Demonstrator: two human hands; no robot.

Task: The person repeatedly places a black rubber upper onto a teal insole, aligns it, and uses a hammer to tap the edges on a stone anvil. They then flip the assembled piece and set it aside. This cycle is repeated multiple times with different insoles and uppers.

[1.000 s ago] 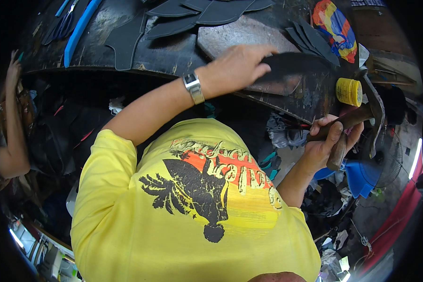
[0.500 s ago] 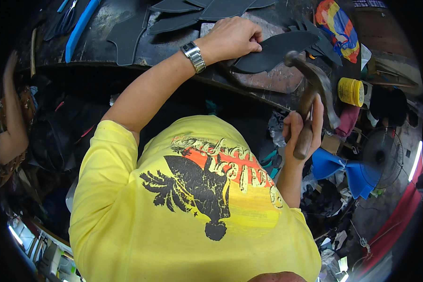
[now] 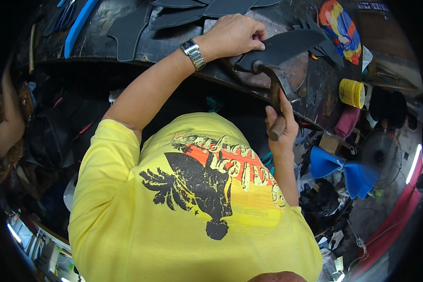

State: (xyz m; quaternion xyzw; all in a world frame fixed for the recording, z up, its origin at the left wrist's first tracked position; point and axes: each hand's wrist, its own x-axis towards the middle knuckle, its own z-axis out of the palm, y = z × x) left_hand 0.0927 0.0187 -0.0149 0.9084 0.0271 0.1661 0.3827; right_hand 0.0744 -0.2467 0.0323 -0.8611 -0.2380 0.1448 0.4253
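Note:
My right hand (image 3: 285, 123) is wrapped round the wooden handle of a hammer (image 3: 275, 94). The round face of its metal head is down at the near left end of a curved black leather-like piece (image 3: 291, 45). That piece lies over a worn slab (image 3: 293, 77) on the workbench. My left hand (image 3: 237, 35), with a metal wristwatch (image 3: 192, 54) on its wrist, pinches the left edge of the same piece between thumb and curled fingers. Whether the hammer face touches the piece or hovers just above it, I cannot tell.
More black cut pieces (image 3: 178, 19) lie at the back of the dark workbench (image 3: 91, 51), and others sit to the right. A blue strip (image 3: 79, 30) is at the left. A yellow tub (image 3: 351, 92) and a fan (image 3: 383, 155) stand right. Another person's arm (image 3: 9, 113) shows far left.
My right hand has swung the hammer down and to the left, bringing its head onto or close over the black piece. My left hand stays at the piece's edge, nearly still.

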